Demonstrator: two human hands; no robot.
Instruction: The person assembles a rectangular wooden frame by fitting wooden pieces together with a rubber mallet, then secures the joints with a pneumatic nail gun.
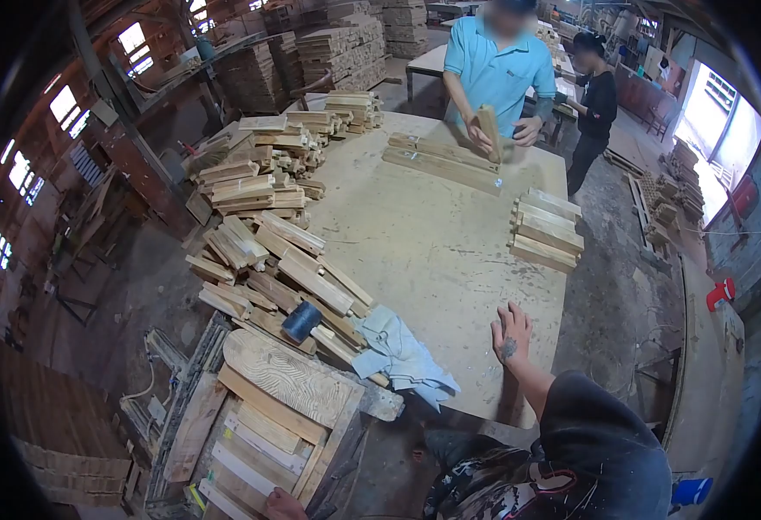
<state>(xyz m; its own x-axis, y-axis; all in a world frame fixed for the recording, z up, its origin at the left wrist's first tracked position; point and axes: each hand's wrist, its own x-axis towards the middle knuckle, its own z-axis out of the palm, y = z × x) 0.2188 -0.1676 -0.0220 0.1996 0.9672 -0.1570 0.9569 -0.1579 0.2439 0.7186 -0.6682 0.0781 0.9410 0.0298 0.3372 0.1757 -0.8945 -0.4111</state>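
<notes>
My right hand (511, 333) is over the near right part of the pale tabletop (398, 234), fingers apart and holding nothing. At the bottom edge, only part of my left hand (284, 505) shows, beside a slatted wooden frame (263, 442); its fingers are mostly hidden. The frame lies in a clamp-like machine (168, 373), with a curved, grained wooden board (289, 368) along its upper end. A light blue cloth (402, 355) hangs over the table's near edge. Next to it, a dark-headed mallet (302, 321) rests on the wood pieces.
Loose wood pieces (267, 186) are heaped along the table's left side. A short row of blocks (547, 230) lies at the right edge. Across the table, a person in a blue shirt (497, 69) holds a wood piece (489, 130) above long rails (441, 165). Another person (593, 108) stands behind.
</notes>
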